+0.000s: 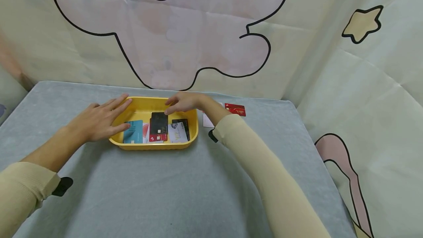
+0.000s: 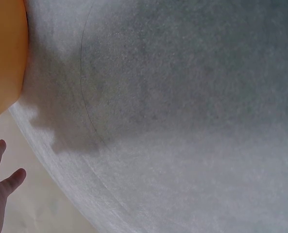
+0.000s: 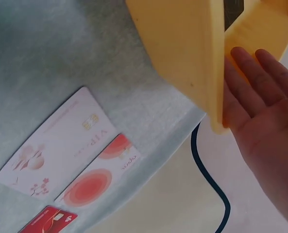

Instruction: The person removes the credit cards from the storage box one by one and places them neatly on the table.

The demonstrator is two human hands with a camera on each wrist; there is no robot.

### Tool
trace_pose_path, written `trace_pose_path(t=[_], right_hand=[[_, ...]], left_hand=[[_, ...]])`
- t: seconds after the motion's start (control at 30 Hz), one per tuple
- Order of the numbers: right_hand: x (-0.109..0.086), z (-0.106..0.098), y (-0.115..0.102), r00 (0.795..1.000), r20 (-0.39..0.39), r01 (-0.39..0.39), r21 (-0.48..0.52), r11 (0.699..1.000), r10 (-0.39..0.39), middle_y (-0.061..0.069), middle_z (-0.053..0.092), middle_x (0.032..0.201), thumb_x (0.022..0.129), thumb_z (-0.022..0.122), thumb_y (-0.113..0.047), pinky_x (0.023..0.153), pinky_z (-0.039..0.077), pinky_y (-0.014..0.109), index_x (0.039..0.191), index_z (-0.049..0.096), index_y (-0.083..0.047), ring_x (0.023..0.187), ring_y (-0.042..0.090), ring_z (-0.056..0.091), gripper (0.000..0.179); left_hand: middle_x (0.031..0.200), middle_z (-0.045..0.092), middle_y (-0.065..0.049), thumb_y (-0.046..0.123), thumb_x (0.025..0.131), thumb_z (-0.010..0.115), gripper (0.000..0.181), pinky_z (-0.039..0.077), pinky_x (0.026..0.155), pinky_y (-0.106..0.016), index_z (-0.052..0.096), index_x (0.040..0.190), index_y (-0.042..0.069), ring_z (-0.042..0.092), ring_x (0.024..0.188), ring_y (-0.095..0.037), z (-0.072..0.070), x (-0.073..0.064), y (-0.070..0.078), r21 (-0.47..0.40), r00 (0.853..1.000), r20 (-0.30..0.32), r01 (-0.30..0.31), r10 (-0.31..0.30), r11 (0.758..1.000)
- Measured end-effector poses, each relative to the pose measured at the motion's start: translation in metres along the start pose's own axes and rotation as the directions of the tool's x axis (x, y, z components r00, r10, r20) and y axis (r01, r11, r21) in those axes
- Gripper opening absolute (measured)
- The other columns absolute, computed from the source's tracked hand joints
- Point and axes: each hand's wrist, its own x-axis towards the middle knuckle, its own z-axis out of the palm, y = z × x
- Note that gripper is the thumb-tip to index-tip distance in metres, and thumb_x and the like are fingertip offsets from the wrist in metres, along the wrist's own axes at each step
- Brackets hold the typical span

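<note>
Beyond your grey-blue, cloth-covered table (image 1: 172,194), you face creased cream sheeting (image 1: 317,54) printed with a pink shape (image 1: 198,28) and, rightward, a yellow star (image 1: 361,24).

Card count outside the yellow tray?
3, all on the cloth right of the yellow tray: a white flower-print card, a card with red circles beside it, and a red card farthest right. The right forearm may hide more.

Grey-blue cloth-covered table (image 1: 165,197) beneath a yellow tray (image 1: 153,146), two whitish cards (image 3: 59,141) and a red card (image 1: 235,110).
</note>
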Motion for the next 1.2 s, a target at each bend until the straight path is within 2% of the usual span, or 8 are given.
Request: trace_pose_path(t=[0.2, 0.37, 0.67, 1.0, 1.2], right_hand=[[0.007, 0.002, -0.006, 1.0, -0.018, -0.003, -0.086, 0.996, 0.002, 0.003, 0.049, 0.149, 0.097, 0.059, -0.042, 0.11, 0.039, 0.032, 0.148, 0.048, -0.013, 0.127, 0.017, 0.049, 0.059], [0.009, 0.006, -0.012, 1.0, -0.007, -0.018, -0.105, 0.994, 0.017, 0.003, 0.047, 0.151, 0.096, 0.059, -0.045, 0.113, 0.035, 0.034, 0.149, 0.047, -0.015, 0.129, 0.017, 0.046, 0.062], [0.015, 0.014, -0.018, 1.0, -0.014, -0.008, -0.098, 0.995, 0.006, 0.005, 0.045, 0.151, 0.095, 0.061, -0.043, 0.112, 0.035, 0.032, 0.149, 0.047, -0.014, 0.129, 0.018, 0.045, 0.062], [0.021, 0.021, -0.02, 0.999, -0.003, 0.034, -0.042, 0.999, -0.034, 0.008, 0.05, 0.144, 0.096, 0.063, -0.036, 0.102, 0.043, 0.027, 0.146, 0.049, -0.008, 0.12, 0.019, 0.049, 0.058], [0.023, 0.021, -0.023, 0.998, -0.018, 0.055, -0.013, 0.998, -0.055, 0.01, 0.05, 0.146, 0.097, 0.063, -0.031, 0.096, 0.05, 0.033, 0.146, 0.049, -0.01, 0.122, 0.022, 0.052, 0.055]], left_hand=[[0.165, 0.014, -0.018, 0.061, 0.094, 0.05, 0.09, 0.034, 0.099, -0.072, 0.018, 0.159, 0.008, 0.032, 0.141, -0.047, 0.001, 0.002, 0.0, -0.011, 1.0, -0.005, 0.012, -0.012, 1.0], [0.165, 0.014, -0.018, 0.061, 0.094, 0.05, 0.089, 0.034, 0.099, -0.072, 0.019, 0.159, 0.008, 0.031, 0.141, -0.047, 0.0, 0.002, 0.0, -0.015, 1.0, 0.005, 0.015, -0.015, 1.0], [0.165, 0.012, -0.016, 0.059, 0.095, 0.049, 0.088, 0.033, 0.1, -0.072, 0.018, 0.159, 0.009, 0.03, 0.142, -0.046, -0.001, 0.002, 0.001, -0.029, 1.0, 0.007, 0.012, -0.011, 1.0], [0.166, 0.011, -0.016, 0.058, 0.095, 0.049, 0.087, 0.031, 0.101, -0.073, 0.017, 0.159, 0.009, 0.029, 0.142, -0.046, -0.001, 0.001, 0.001, -0.03, 1.0, 0.009, 0.014, -0.014, 0.999], [0.165, 0.012, -0.016, 0.059, 0.095, 0.049, 0.087, 0.032, 0.101, -0.074, 0.018, 0.159, 0.01, 0.03, 0.142, -0.047, 0.0, 0.001, -0.001, -0.034, 1.0, 0.005, 0.014, -0.014, 0.999]])
